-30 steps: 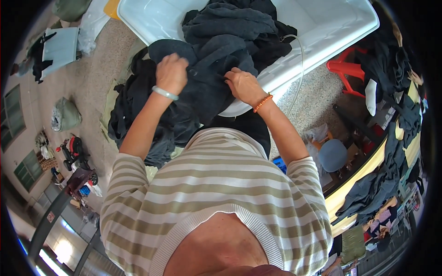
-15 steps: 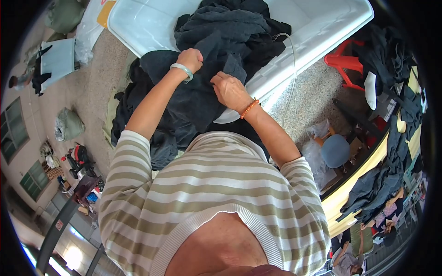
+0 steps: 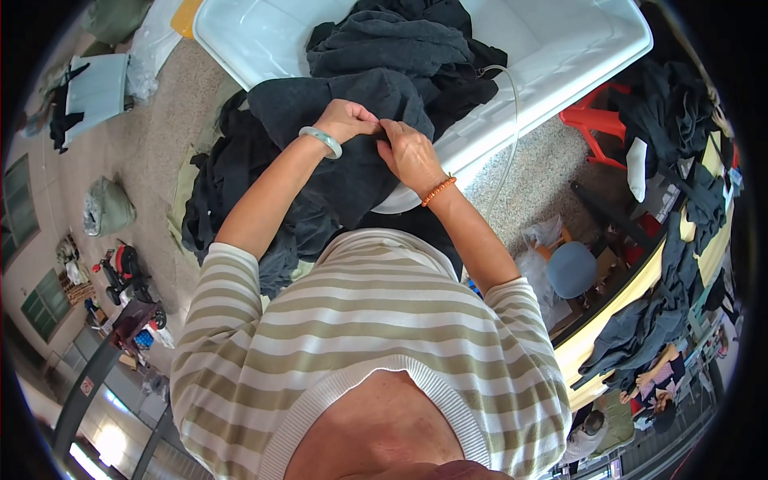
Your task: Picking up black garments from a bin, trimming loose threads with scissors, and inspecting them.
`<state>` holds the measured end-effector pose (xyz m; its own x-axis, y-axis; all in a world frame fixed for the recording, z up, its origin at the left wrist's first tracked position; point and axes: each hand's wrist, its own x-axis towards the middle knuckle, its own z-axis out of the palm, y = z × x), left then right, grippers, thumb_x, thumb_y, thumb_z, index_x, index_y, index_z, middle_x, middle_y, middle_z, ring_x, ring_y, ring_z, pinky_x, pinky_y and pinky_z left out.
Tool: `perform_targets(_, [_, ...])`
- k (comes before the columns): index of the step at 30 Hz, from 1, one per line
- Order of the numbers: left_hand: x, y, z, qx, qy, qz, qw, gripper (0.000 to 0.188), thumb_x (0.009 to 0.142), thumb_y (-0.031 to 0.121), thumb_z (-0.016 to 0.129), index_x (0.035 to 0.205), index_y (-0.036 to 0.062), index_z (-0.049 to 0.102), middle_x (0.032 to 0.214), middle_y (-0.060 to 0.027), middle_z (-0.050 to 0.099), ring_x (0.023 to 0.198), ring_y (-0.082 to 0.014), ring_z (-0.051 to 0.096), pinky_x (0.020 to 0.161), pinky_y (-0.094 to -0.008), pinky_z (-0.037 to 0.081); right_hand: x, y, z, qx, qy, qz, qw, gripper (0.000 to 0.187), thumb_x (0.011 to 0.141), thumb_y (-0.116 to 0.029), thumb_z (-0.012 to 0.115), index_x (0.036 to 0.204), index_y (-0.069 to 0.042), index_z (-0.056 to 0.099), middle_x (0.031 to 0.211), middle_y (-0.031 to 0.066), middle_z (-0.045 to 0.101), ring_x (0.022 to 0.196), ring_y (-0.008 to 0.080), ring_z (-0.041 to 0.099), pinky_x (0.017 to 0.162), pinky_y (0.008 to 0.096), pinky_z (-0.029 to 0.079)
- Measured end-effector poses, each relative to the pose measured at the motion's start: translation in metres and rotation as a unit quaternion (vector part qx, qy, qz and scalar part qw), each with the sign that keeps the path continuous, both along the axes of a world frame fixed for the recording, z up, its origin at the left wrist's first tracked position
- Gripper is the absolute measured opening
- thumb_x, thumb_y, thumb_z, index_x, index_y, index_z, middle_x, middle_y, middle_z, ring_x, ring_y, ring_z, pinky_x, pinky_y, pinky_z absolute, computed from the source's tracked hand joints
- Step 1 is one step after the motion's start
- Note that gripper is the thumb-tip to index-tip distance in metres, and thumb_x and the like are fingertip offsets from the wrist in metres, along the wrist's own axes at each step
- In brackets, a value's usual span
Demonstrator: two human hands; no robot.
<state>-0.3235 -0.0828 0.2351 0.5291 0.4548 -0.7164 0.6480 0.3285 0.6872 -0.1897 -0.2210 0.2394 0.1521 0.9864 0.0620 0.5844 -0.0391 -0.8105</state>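
Observation:
My left hand (image 3: pixel 347 122), with a pale green bangle at its wrist, pinches a dark garment (image 3: pixel 336 188) that drapes over the near side of a large white tub (image 3: pixel 560 80). Right beside it my right hand (image 3: pixel 410 157), wearing an orange bead bracelet, has its fingers closed on the same cloth. The fingertips of both hands meet, and what lies between them is too small to make out. More dark cloth (image 3: pixel 392 44) is heaped inside the tub. Below and left of my hands other dark garments (image 3: pixel 220 184) hang in a pile.
A thin clear tube (image 3: pixel 516 120) curves over the tub's right side. At the right are a red plastic stool (image 3: pixel 594 122), a blue round seat (image 3: pixel 571 270) and a yellow-edged table (image 3: pixel 592 352) with dark clothes. Further right, other people are at work. A stuffed sack (image 3: pixel 110 206) stands at the left.
My hands have come together; before, they were apart on the cloth. The right hand has risen slightly, and the garment's upper part is now spread and folded over above them.

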Motion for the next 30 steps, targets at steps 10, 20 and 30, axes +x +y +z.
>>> perform_targets(10, [-0.019,-0.026,0.027,0.203,-0.096,-0.215,0.950,0.036,0.076,0.004,0.069,0.111,-0.0042,0.061,0.101,-0.0128,0.067,0.091,-0.0213,0.065,0.084,-0.0310,0.050,0.012,-0.004,-0.003,-0.029,0.005,0.090,0.995,0.023,0.078,-0.011,0.065,0.096,0.003,0.063,0.087,0.0202,0.064,0.082,0.0384,0.062,0.075,0.0430,0.050])
perform_targets(20, [-0.024,-0.027,0.022,0.342,-0.096,-0.237,0.904,0.014,0.081,0.004,0.059,0.093,-0.0013,0.062,0.090,-0.0154,0.065,0.085,-0.0316,0.064,0.076,-0.0352,0.050,0.008,-0.007,-0.002,-0.017,0.006,0.126,0.992,0.015,0.079,-0.007,0.060,0.090,0.003,0.063,0.088,0.0206,0.062,0.084,0.0371,0.062,0.077,0.0427,0.050])
perform_targets(30, [-0.029,-0.015,0.022,0.418,-0.027,-0.183,0.889,0.013,0.081,0.004,0.059,0.094,0.0016,0.062,0.088,-0.0148,0.065,0.085,-0.0354,0.063,0.076,-0.0386,0.049,0.014,-0.015,0.017,-0.063,0.007,0.053,0.997,0.014,0.083,-0.012,0.062,0.091,-0.001,0.065,0.084,0.0167,0.064,0.078,0.0364,0.062,0.069,0.0415,0.050])
